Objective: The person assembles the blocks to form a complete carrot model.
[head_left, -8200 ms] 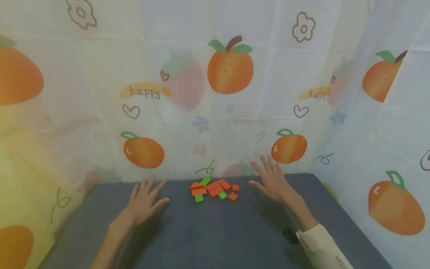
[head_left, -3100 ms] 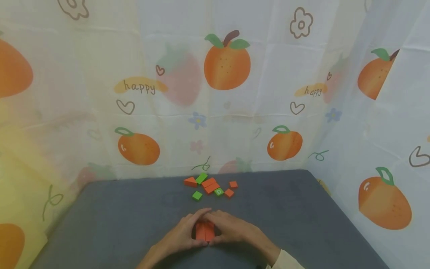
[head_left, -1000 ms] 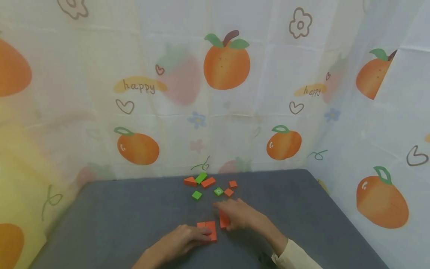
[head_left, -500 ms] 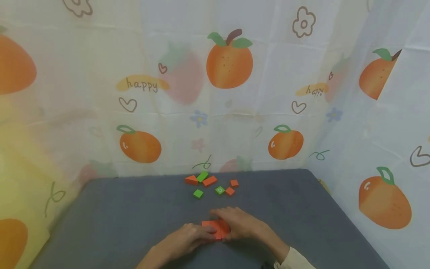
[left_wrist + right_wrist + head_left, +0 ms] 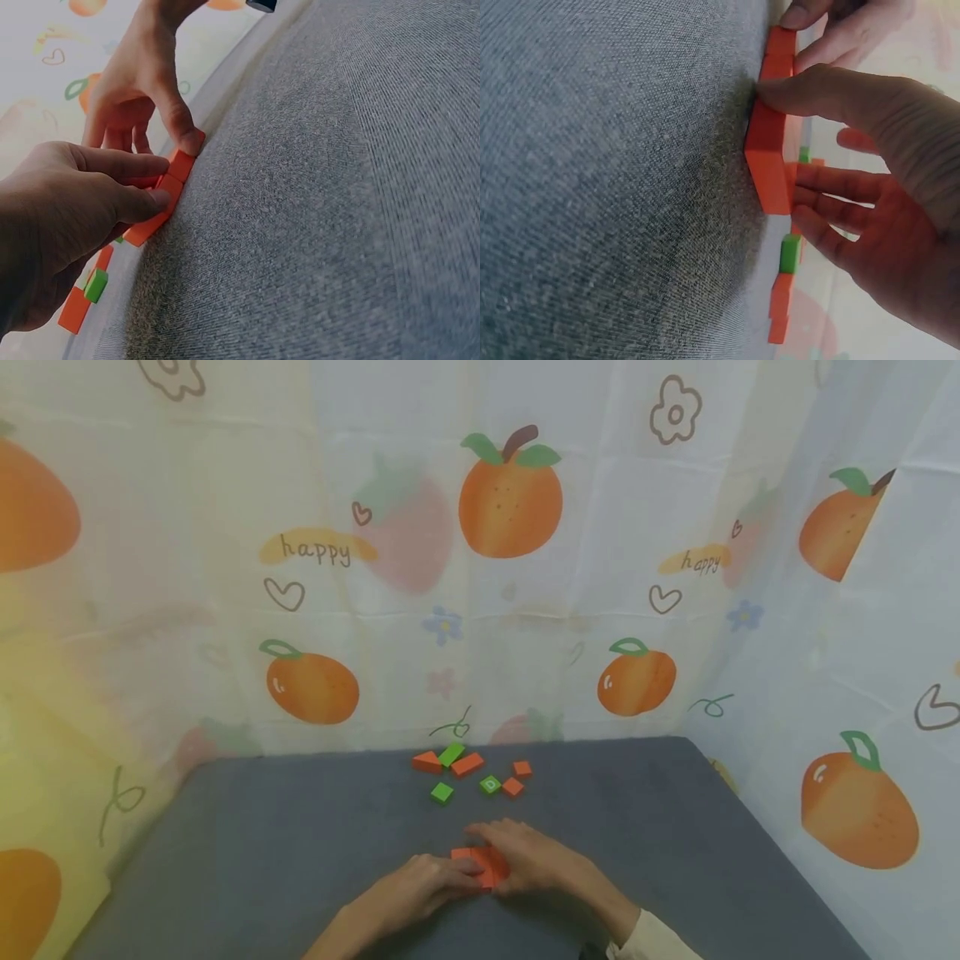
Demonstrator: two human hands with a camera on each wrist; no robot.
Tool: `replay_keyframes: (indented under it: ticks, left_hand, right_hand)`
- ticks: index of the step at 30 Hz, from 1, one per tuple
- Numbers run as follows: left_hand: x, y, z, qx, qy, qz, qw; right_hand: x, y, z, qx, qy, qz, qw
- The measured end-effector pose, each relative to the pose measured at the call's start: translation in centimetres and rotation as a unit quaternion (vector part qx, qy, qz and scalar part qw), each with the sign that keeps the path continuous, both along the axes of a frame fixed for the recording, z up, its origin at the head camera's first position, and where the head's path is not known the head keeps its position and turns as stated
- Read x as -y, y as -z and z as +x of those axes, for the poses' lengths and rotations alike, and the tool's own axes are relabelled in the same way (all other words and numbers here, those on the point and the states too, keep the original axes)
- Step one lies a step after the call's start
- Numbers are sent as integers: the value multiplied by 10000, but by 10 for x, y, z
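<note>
Several flat orange-red blocks lie side by side on the dark cloth between my hands in the head view. My left hand holds the left part of the row, its thumb on the near face and a finger on top in the left wrist view. My right hand grips the rightmost orange-red block lengthwise, thumb on the near end and fingers at the far end. That block sits against its neighbour. Fingers cover part of the row.
Farther back on the grey-covered table lie an orange-red wedge, a green oblong block, an orange-red oblong block, a green square, a green tile marked D and two small orange-red squares. A fruit-print curtain stands behind.
Both hands started spread beside the pile, then drew two orange-red blocks nearer and set them together. My right hand brought another from the pile and slid it left against them.
</note>
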State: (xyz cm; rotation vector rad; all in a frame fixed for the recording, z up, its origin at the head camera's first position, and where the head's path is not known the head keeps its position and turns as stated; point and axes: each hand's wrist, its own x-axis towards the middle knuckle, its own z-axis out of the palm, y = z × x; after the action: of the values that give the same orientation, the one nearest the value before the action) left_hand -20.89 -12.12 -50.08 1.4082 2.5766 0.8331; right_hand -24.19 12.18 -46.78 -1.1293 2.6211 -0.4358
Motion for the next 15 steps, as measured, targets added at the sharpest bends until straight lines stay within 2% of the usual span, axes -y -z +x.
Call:
replay_keyframes:
  ticks: [4, 11, 15]
  left_hand:
    - [-1, 1, 0, 23, -22, 91, 10000]
    - [0, 0, -1, -363, 97, -26, 9993]
    - [0, 0, -3, -432, 103, -96, 9990]
  right_hand:
    - [2, 2, -2, 50, -12, -7, 10000]
    - [-1, -1, -2, 22, -36, 40, 10000]
    - [0, -4, -1, -5, -46, 60, 10000]
